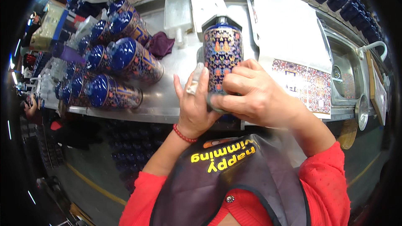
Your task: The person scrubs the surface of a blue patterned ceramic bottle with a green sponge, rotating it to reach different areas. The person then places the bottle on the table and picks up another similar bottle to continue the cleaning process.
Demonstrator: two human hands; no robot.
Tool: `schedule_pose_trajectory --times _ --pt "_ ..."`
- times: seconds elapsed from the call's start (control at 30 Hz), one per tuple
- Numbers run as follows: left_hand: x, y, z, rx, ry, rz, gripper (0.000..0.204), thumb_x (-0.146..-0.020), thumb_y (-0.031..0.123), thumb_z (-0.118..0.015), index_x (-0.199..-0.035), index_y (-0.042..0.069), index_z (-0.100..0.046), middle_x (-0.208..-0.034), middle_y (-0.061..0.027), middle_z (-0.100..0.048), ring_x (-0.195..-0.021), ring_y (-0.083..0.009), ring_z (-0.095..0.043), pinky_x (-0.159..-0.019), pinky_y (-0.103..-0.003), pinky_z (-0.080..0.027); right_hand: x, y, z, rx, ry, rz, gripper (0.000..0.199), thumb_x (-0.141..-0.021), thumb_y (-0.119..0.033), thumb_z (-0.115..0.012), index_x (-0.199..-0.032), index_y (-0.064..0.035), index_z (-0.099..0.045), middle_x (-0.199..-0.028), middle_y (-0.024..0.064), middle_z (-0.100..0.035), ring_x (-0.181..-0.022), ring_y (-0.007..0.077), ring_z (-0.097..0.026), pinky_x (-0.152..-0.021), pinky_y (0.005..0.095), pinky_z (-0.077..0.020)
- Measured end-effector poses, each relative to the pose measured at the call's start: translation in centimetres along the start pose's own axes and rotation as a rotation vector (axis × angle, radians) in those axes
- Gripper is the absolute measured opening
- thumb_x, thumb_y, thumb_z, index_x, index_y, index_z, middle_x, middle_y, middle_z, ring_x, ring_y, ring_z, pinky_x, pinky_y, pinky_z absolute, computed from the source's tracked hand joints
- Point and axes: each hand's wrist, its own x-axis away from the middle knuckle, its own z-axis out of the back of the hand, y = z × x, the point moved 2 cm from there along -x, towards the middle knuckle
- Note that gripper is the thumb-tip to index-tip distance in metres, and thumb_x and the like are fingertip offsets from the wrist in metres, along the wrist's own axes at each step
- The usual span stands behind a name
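**Two Hands on a Shiny Blue Jar**

While the person stands at a grey metal table (pixel 176 65), both hands are up around one tall blue jar (pixel 222 50). This jar is round like a tube, smooth and glossy, with a busy pattern of orange, pink and gold flowers. It stands upright just past the middle, toward 12 o'clock from the hands.

At 9 o'clock of the jar, the left hand (pixel 193 104) is flat and open against its side, fingers pointing up, with a pale bit of cloth or tape on one finger. A red bead bracelet (pixel 184 134) sits on that wrist. At 4 o'clock of the jar, the right hand (pixel 255 94) is curled and presses a small grey pad (pixel 217 105) on the jar's lower part.

Far over at 9 o'clock, more blue jars (pixel 121 58) lie on their sides in a pile, touching each other. Next to them is a dark purple rag (pixel 161 44). At 2 o'clock lies a flat paper sheet (pixel 303 81) with the same flower print, and past it a metal sink (pixel 345 75).
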Motion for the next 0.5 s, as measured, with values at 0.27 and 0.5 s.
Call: schedule_pose_trajectory --times 0.27,0.5 --pt "2.2 0.8 -0.2 0.032 -0.026 0.08 0.094 -0.094 0.065 -0.059 -0.153 -0.006 -0.039 -0.145 -0.0272 -0.054 -0.139 -0.0432 -0.046 -0.119 -0.068 -0.008 5.9 3.2 -3.1 -0.248 0.291 -0.516 0.024 -0.088 -0.015 -0.079 -0.108 -0.004 -0.071 -0.09 0.0123 -0.071 -0.081 0.0232 -0.071 -0.073 0.0317 -0.055" --pt "3.1 2.3 1.1 -0.122 -0.057 -0.013 0.044 -0.1 0.042 -0.062 -0.137 0.018 -0.068 -0.143 -0.0149 -0.062 -0.145 -0.0357 -0.041 -0.121 -0.063 -0.002 8.2 4.1 -4.8 -0.31 0.39 -0.673 0.028 -0.091 -0.021 -0.077 -0.111 -0.0032 -0.07 -0.094 0.0129 -0.074 -0.083 0.022 -0.073 -0.074 0.0323 -0.0568"
